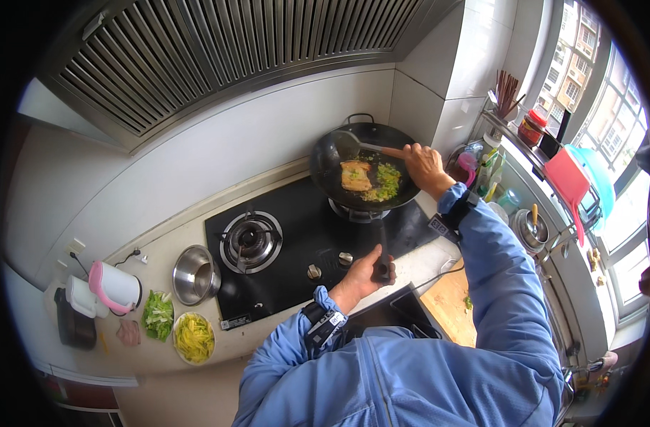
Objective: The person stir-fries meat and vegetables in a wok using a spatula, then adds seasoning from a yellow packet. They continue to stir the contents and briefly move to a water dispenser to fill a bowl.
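A black wok [330, 178] sits on the right burner of the black gas stove [296, 249]. My left hand [359, 279] is closed around the wok's dark handle [383, 245], which points toward me. My right hand [426, 169] grips the wooden handle of a spatula [382, 150] over the wok's right rim. The spatula's dark metal head rests inside the wok's far left wall. Beside each other on the wok's bottom lie a browned, flat piece of food [355, 176] and a heap of chopped green pieces [388, 182].
Left of the stove stand a steel bowl [190, 260], a bowl of yellow strips [195, 339] and a plate of chopped greens [158, 314]. A wooden cutting board [449, 306] lies near my right arm. A rack [517, 135] lines the window side; a range hood [232, 50] hangs above.
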The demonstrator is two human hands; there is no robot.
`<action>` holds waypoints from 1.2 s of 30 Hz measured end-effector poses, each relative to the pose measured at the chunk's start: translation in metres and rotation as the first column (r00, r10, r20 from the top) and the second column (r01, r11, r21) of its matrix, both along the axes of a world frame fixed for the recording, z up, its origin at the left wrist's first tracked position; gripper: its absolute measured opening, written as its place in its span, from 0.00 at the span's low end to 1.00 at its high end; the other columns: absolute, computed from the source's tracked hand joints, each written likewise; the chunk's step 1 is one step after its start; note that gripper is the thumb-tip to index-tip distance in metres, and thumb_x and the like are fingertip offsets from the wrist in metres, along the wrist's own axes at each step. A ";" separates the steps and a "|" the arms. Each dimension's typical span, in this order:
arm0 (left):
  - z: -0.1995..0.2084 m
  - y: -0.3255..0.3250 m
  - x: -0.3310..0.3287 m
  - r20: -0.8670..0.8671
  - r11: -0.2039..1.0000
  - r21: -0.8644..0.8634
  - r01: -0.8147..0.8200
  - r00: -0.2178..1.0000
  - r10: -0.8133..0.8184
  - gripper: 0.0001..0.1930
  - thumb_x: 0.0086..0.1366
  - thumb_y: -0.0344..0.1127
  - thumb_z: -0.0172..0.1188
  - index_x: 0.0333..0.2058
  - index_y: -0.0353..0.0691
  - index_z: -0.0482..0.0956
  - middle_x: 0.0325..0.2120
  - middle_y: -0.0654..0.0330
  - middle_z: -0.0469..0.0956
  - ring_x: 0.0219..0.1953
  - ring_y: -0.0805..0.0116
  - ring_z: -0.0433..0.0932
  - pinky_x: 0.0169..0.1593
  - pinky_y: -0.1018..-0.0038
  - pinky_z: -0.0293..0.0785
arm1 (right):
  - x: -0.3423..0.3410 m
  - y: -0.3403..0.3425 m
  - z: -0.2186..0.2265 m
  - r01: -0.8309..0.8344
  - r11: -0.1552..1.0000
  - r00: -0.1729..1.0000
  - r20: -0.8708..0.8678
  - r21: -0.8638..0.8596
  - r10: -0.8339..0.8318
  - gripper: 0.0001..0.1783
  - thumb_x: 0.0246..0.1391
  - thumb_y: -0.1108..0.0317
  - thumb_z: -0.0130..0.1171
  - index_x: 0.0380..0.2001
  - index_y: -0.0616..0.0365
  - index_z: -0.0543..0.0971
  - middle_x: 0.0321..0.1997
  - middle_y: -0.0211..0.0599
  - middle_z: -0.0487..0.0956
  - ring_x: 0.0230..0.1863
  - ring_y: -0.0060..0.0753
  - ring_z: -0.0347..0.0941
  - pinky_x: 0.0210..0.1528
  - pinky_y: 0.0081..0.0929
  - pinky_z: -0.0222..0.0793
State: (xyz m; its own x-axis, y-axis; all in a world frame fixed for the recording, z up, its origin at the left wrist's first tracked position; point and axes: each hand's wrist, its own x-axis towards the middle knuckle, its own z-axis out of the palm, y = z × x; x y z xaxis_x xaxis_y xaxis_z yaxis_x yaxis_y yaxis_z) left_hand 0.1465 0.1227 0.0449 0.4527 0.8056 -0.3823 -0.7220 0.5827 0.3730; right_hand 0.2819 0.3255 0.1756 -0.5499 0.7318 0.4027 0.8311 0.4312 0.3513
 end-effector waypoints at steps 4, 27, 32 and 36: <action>0.000 0.000 0.002 0.006 0.999 -0.041 -0.021 1.000 0.022 0.21 0.63 0.52 0.50 0.33 0.35 0.71 0.24 0.56 0.72 0.27 0.61 0.72 0.32 0.66 0.71 | 0.001 0.016 -0.025 -0.092 0.987 0.995 -0.027 0.131 0.096 0.06 0.49 0.70 0.48 0.31 0.59 0.71 0.29 0.38 0.72 0.32 0.39 0.73 0.31 0.34 0.70; 0.005 0.002 0.011 -0.015 0.987 -0.121 -0.109 0.994 0.108 0.19 0.63 0.49 0.51 0.30 0.34 0.71 0.20 0.56 0.71 0.23 0.61 0.70 0.28 0.67 0.69 | -0.011 0.036 -0.038 -0.199 0.849 0.970 0.222 0.490 0.100 0.16 0.50 0.68 0.49 0.44 0.42 0.73 0.19 0.22 0.65 0.24 0.22 0.61 0.23 0.23 0.53; 0.007 0.001 0.013 -0.038 0.986 -0.125 -0.108 0.994 0.104 0.21 0.64 0.51 0.48 0.31 0.34 0.70 0.22 0.55 0.69 0.23 0.62 0.68 0.28 0.69 0.65 | -0.023 0.022 -0.029 -0.103 0.994 0.954 0.285 0.039 0.088 0.17 0.46 0.67 0.54 0.43 0.49 0.76 0.33 0.29 0.76 0.35 0.30 0.75 0.29 0.24 0.68; 0.008 -0.001 0.013 -0.034 0.985 -0.122 -0.125 0.992 0.122 0.21 0.63 0.50 0.50 0.30 0.34 0.71 0.20 0.55 0.71 0.22 0.61 0.70 0.27 0.67 0.68 | -0.022 0.010 -0.007 -0.165 0.984 0.903 0.392 -0.065 0.178 0.08 0.45 0.68 0.55 0.27 0.51 0.83 0.31 0.30 0.80 0.39 0.32 0.77 0.32 0.25 0.73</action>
